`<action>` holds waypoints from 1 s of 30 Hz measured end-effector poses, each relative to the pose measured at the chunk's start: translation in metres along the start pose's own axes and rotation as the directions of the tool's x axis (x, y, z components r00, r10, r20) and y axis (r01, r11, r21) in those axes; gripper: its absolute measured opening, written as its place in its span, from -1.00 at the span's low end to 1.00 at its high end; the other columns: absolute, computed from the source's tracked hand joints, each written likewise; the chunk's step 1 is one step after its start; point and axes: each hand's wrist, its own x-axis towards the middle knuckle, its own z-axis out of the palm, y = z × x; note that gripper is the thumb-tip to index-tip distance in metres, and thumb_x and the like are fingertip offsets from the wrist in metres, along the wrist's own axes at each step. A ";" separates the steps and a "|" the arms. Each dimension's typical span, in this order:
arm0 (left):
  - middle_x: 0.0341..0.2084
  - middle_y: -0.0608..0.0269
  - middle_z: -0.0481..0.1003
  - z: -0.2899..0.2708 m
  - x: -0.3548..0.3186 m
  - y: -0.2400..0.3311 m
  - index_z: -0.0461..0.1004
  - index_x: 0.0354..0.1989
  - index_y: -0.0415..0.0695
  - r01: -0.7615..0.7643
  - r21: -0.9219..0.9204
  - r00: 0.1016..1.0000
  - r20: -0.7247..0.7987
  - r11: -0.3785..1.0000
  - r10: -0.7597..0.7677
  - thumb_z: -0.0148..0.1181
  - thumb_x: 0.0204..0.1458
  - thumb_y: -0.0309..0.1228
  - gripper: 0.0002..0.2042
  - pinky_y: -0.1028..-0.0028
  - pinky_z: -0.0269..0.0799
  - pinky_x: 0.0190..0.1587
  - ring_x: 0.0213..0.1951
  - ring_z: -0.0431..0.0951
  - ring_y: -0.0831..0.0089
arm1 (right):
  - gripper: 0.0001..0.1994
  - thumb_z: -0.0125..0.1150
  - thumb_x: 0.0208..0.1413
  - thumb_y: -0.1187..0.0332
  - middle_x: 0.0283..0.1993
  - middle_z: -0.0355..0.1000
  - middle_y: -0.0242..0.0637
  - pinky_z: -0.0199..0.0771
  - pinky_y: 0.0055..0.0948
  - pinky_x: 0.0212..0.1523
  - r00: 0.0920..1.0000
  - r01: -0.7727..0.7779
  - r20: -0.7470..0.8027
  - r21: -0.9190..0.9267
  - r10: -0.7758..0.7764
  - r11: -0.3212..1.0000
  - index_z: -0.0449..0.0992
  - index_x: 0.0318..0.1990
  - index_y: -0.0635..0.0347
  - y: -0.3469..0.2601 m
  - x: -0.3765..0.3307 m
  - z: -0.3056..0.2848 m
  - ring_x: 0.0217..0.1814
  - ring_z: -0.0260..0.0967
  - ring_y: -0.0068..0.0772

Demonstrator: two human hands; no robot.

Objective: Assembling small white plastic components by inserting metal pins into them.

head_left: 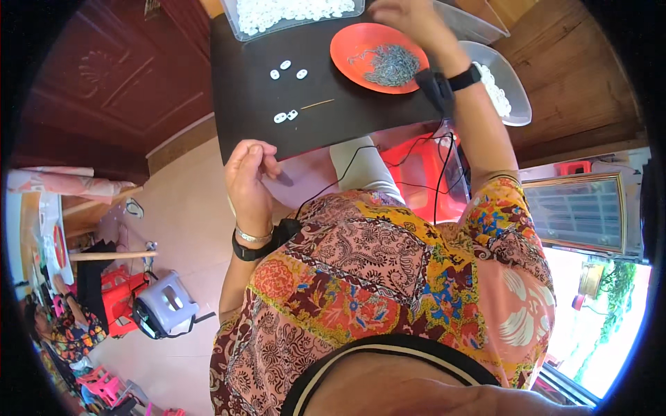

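My left hand is at the table's near edge, its fingers curled together; whatever they may hold is hidden. Stretched over the far side of the red plate, my right hand is smeared by motion and partly cut off by the top edge. A heap of small thin grey metal pieces lies in the plate. On the dark table are several small white oval pieces with dark holes. Two more white pieces lie nearer me, beside a thin tan stick.
A clear tub full of white pieces stands at the far left. Another clear tub with white pieces stands right, behind my right forearm. Cables hang before a red stool. Another person is at far left.
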 end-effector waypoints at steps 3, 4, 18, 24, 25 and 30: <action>-0.68 0.34 0.32 -0.007 0.000 -0.001 0.41 -0.44 -0.25 0.009 -0.017 1.000 -0.018 1.000 -0.009 -0.10 0.13 -0.41 -0.79 0.61 0.18 -0.46 -0.58 0.28 0.61 | -0.83 0.20 -0.02 0.36 -0.34 0.51 -0.30 0.42 -0.48 -0.27 0.878 -0.335 0.386 0.071 0.283 0.940 0.53 -0.26 0.18 -0.018 -0.011 0.044 -0.33 0.46 -0.43; -0.68 0.35 0.32 -0.009 0.000 -0.001 0.41 -0.44 -0.24 0.008 -0.024 1.000 -0.007 1.000 -0.008 -0.10 0.13 -0.41 -0.79 0.61 0.19 -0.46 -0.58 0.28 0.61 | -0.83 0.20 -0.02 0.36 -0.34 0.51 -0.30 0.42 -0.48 -0.27 0.877 -0.334 0.389 0.073 0.281 0.940 0.53 -0.26 0.18 -0.023 -0.010 0.048 -0.33 0.46 -0.43; -0.70 0.37 0.33 -0.020 0.001 -0.007 0.42 -0.47 -0.22 0.053 -0.003 0.999 -0.013 0.999 -0.053 -0.08 0.11 -0.39 -0.79 0.63 0.16 -0.51 -0.61 0.28 0.63 | -0.76 0.22 -0.09 0.29 -0.32 0.48 -0.23 0.39 -0.26 -0.17 0.840 -0.016 0.543 -0.012 0.019 1.000 0.52 -0.22 0.10 -0.072 0.051 0.154 -0.20 0.43 -0.18; -0.70 0.37 0.33 -0.028 -0.002 -0.007 0.42 -0.48 -0.23 0.072 -0.035 0.996 -0.052 0.997 -0.073 -0.09 0.11 -0.40 -0.79 0.62 0.17 -0.51 -0.61 0.28 0.62 | -0.84 0.20 -0.14 0.37 -0.39 0.48 -0.21 0.38 -0.22 -0.25 0.838 0.084 0.546 -0.132 0.002 0.988 0.51 -0.33 0.13 -0.063 0.055 0.157 -0.26 0.43 -0.13; -0.70 0.37 0.33 -0.031 -0.002 -0.008 0.42 -0.48 -0.23 0.070 -0.043 0.996 -0.046 0.997 -0.072 -0.09 0.11 -0.40 -0.79 0.62 0.17 -0.51 -0.61 0.28 0.62 | -0.84 0.20 -0.14 0.37 -0.39 0.48 -0.21 0.38 -0.22 -0.25 0.835 0.087 0.551 -0.129 -0.002 0.988 0.51 -0.33 0.13 -0.069 0.056 0.152 -0.26 0.43 -0.13; -0.70 0.36 0.33 -0.037 -0.003 -0.011 0.42 -0.48 -0.22 0.068 -0.043 0.994 -0.084 0.997 -0.071 -0.08 0.10 -0.40 -0.79 0.62 0.17 -0.52 -0.61 0.28 0.61 | -0.82 0.22 -0.14 0.35 -0.35 0.47 -0.22 0.40 -0.27 -0.26 0.801 0.022 0.587 0.173 -0.121 0.985 0.54 -0.32 0.16 -0.107 0.039 0.106 -0.32 0.43 -0.13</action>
